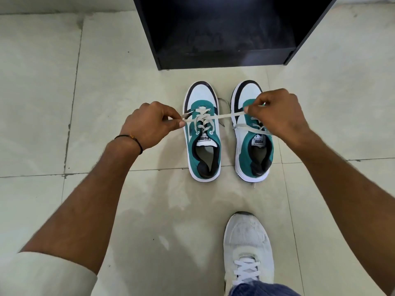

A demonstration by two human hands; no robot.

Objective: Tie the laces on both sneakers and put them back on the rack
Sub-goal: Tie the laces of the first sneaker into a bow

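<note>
Two green-and-white sneakers are seen side by side on the tiled floor at the centre of the frame, toes pointed toward the top edge. The left-of-frame sneaker and the right-of-frame sneaker stand close together but apart, both upright on their soles.

A black rack is seen at the top centre of the frame, just beyond the toes; its lowest shelf is dark and its contents cannot be made out.

The left hand is closed, with one lace end pinched between thumb and fingers at the left side of the left-of-frame sneaker. The right hand is closed over the toe area of the right-of-frame sneaker, with the other lace end pinched. Both ends belong to the left-of-frame sneaker and are drawn taut outward, crossing over its eyelets; whether a knot is formed at the crossing cannot be told.

The lace of the right-of-frame sneaker is seen lying loose across its tongue, partly hidden under the right hand.

A dark band is noted on the left wrist, and a pale sleeve at lower left. A white worn shoe is seen at the lower right of the frame
</note>
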